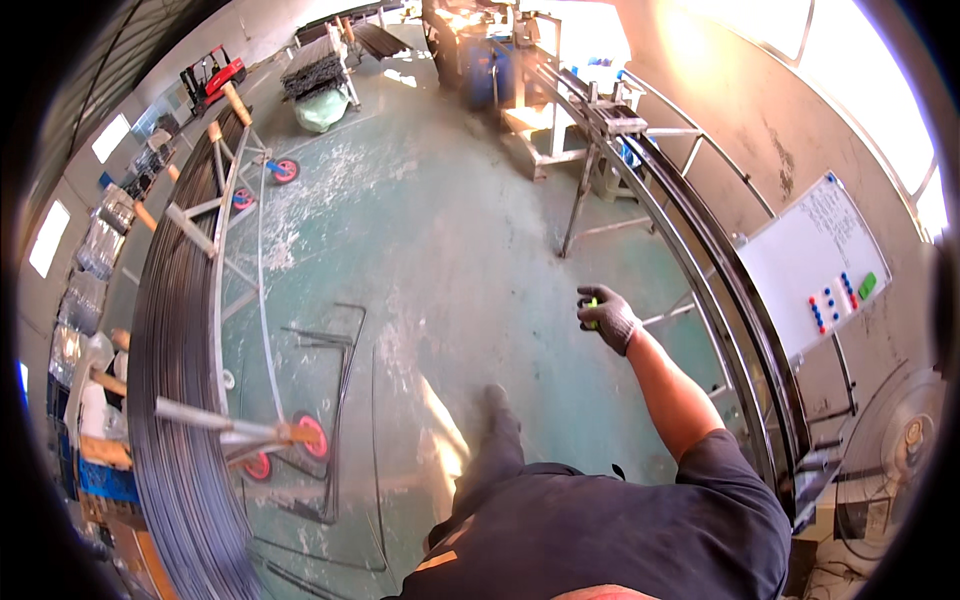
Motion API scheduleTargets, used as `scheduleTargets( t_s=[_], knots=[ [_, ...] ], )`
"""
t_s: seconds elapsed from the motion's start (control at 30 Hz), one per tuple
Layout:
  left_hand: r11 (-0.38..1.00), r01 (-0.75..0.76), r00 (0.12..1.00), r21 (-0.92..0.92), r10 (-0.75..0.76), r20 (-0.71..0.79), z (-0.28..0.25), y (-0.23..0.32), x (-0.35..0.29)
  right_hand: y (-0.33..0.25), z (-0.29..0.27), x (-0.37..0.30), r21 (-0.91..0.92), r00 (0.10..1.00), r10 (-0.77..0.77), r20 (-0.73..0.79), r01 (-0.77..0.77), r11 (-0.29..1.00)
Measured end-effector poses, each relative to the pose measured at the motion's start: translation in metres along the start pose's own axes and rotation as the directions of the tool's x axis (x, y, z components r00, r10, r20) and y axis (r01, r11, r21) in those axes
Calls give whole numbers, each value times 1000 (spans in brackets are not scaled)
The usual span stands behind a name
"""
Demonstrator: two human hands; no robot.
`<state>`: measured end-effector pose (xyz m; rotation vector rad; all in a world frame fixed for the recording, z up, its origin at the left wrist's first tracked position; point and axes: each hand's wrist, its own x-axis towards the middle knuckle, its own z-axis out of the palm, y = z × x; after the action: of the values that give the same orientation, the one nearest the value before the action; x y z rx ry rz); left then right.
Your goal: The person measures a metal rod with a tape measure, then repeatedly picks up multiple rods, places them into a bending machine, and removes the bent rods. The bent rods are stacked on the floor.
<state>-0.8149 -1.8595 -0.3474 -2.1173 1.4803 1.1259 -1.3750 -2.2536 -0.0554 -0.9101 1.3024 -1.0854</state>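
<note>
My right hand [606,318], in a grey work glove, is held out over the floor with the arm stretched forward. Its fingers curl around a small yellow-green object [593,308], mostly hidden by the glove, so its kind cannot be made out. Nearest to this hand is the long metal rail stand [690,250] on the right, apart from it. My left hand does not show.
To the left, a wheeled rack [218,290] carries a thick bundle of long dark rods [165,330]. Bent thin rods [345,400] lie on the green floor [430,240]. A whiteboard [815,260] and a fan [905,445] stand right; a machine [480,60] and a red forklift [212,80] stand farther off.
</note>
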Motion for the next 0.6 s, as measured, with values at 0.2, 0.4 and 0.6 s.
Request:
scheduleTargets(
  t_s=[0.2, 0.4, 0.6],
  knots=[
    [919, -220, 971, 327, 239, -17, -176, 181, 203, -109, -12, 176, -319, 973, -153, -174, 91, 943],
    [873, -217, 852, -438, -49, -521, -420, 291, 388, -223, -67, 335, -506, 904, -344, -255, 179, 844],
    [656, -241, 874, -716, -175, -454, -601, 477, 447, -328, -152, 554, -766, 743, -602, -293, 194, 613]
  ],
)
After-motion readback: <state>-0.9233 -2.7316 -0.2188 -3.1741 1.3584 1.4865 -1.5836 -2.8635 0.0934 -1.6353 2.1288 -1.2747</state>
